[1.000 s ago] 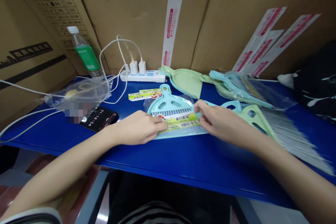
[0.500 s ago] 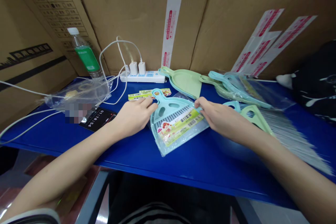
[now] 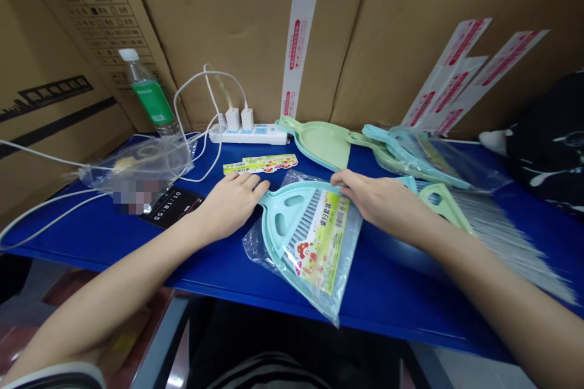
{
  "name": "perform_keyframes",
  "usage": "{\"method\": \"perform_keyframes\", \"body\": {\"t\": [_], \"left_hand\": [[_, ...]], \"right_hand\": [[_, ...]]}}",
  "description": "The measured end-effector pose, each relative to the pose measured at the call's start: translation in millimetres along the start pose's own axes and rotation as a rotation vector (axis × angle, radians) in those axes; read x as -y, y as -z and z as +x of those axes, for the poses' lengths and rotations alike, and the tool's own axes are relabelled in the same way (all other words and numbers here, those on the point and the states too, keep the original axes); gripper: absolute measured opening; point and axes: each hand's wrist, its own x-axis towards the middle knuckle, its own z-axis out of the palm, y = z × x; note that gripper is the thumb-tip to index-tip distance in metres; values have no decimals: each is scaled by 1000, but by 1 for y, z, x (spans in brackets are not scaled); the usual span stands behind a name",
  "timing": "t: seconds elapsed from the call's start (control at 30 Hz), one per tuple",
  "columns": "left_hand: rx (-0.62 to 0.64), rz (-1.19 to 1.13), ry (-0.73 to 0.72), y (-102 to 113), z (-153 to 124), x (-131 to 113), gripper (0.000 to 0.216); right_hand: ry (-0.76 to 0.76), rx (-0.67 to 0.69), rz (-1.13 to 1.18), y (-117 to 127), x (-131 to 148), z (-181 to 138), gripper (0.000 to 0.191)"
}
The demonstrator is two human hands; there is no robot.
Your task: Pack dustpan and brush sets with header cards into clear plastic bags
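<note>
A light-blue dustpan (image 3: 292, 226) lies tilted above the blue table in a clear plastic bag (image 3: 258, 248). A grey-bristled brush shows inside it, partly behind a yellow-green printed card (image 3: 325, 243). My left hand (image 3: 237, 203) is closed around the end of the dustpan's handle, which its fingers mostly hide. With thumb and fingers pinched, my right hand (image 3: 369, 200) grips the upper right corner of the dustpan and bag. Several more printed cards (image 3: 262, 163) rest on the table beyond my left hand.
Green and blue dustpans (image 3: 326, 141) lie at the back, beside bagged sets (image 3: 410, 149). To the right are a green handle piece (image 3: 444, 203) and stacked clear bags (image 3: 511, 243). A power strip (image 3: 269, 135), bottle (image 3: 152, 97), cables and phone (image 3: 171, 206) occupy the left.
The bagged dustpan has turned, its handle swinging left and down toward my left hand while its wide edge now faces right. More of the bag shows. Both hands have stayed nearly in place.
</note>
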Motion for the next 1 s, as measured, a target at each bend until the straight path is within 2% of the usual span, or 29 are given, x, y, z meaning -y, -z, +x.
{"method": "perform_keyframes", "body": {"t": [0.2, 0.4, 0.67, 1.0], "left_hand": [[34, 19, -6, 8, -2, -1, 32], [64, -24, 5, 11, -3, -2, 30], [119, -45, 13, 20, -4, -3, 21], [214, -56, -77, 19, -3, -6, 13]], "right_hand": [[8, -91, 95, -5, -5, 0, 33], [14, -14, 131, -9, -9, 1, 34], [-42, 13, 194, -6, -7, 1, 35], [-110, 27, 249, -6, -2, 3, 31]]}}
